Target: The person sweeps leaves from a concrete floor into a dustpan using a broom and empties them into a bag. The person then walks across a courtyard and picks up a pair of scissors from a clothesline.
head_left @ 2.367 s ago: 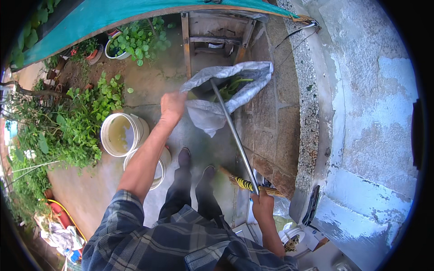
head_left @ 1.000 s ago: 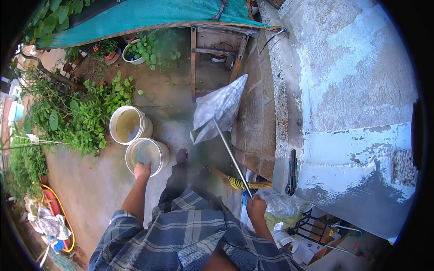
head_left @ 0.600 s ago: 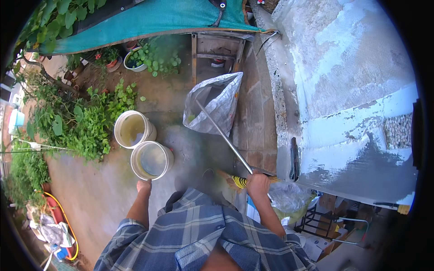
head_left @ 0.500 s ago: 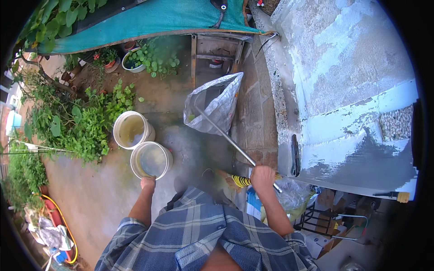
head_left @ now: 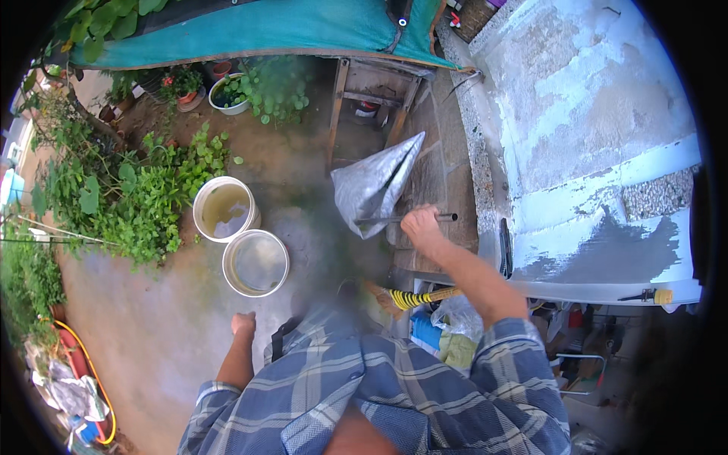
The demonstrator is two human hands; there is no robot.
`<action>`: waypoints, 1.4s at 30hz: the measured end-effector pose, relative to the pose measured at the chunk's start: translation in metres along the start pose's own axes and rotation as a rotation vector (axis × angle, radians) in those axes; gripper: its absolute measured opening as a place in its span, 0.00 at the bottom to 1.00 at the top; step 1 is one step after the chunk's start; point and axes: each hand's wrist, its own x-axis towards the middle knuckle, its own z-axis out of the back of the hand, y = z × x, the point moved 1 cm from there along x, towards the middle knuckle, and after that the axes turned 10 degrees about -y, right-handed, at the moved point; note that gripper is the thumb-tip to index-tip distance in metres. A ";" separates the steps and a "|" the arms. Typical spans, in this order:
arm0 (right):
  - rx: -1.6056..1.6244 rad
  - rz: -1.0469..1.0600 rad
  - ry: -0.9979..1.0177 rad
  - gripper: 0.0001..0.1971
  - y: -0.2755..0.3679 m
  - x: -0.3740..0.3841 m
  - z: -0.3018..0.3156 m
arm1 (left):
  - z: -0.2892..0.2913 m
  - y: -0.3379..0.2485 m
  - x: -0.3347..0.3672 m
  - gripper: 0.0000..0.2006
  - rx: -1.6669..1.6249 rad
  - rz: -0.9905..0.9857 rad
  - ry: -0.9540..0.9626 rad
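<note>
Silvery sack (head_left: 369,186) stood by stone wall (head_left: 446,152), metal pole (head_left: 446,218) overlapping it, not yet released: your right hand (head_left: 421,223) clamped pole; your left hand (head_left: 243,324), grip unclear, hung apart from white bucket (head_left: 254,293).

1. A grey-brown concrete floor (head_left: 144,326) carries everything, with darker damp-looking patches.
2. On it stands the nearer white bucket (head_left: 244,291), upright.
3. Just beyond that bucket, slightly left, is a second white bucket (head_left: 252,221), also upright; their rims look close together.
4. Right of and beyond the nearer bucket is a silver sack (head_left: 371,189), its base hard to make out.
5. Well left of the nearer bucket, toward the wearer, lie a yellow hose (head_left: 101,394) and crumpled pale sheeting (head_left: 76,390).
</note>
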 end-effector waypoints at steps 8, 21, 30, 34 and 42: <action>0.174 -0.385 0.533 0.10 -0.007 0.004 -0.003 | 0.030 0.070 0.001 0.21 -0.346 0.353 -0.056; 0.938 -0.351 -0.513 0.24 0.095 0.001 0.165 | 0.160 -0.190 -0.192 0.33 0.266 -1.297 -0.640; 0.819 -0.104 -0.667 0.20 0.192 0.043 0.246 | 0.150 -0.208 -0.244 0.29 0.388 -1.369 -0.706; 0.983 -0.078 -0.301 0.28 0.206 0.028 0.255 | 0.140 -0.191 -0.260 0.31 0.716 -1.227 -0.707; 0.956 0.279 -0.248 0.14 0.296 0.039 0.221 | 0.097 -0.115 -0.239 0.20 0.734 -0.888 -0.507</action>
